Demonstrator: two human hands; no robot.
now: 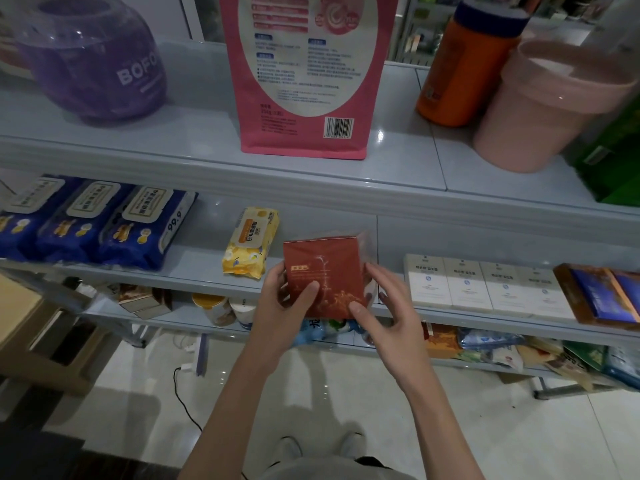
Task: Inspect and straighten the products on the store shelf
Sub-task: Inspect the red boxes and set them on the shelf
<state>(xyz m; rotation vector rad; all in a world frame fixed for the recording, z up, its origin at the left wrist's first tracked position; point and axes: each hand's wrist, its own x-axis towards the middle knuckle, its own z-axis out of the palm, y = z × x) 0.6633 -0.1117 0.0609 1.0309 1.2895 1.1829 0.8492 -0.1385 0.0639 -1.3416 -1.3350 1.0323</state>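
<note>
Left hand (282,301) and right hand (386,306) clasp the red box (325,268) (thumbs in front), best seated squarely beside the yellow pack (251,242).

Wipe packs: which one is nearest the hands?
The yellow pack, alone beside the left hand; the three blue packs lie farther left.

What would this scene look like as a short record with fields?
Held item: red box, in front of the middle shelf
Left hand: grips the box's left edge, thumb on front
Right hand: grips its right edge, thumb on front
Left of it: yellow pack, blue packs
Right of it: row of white boxes
Upper shelf: pink bag, orange jar
</note>
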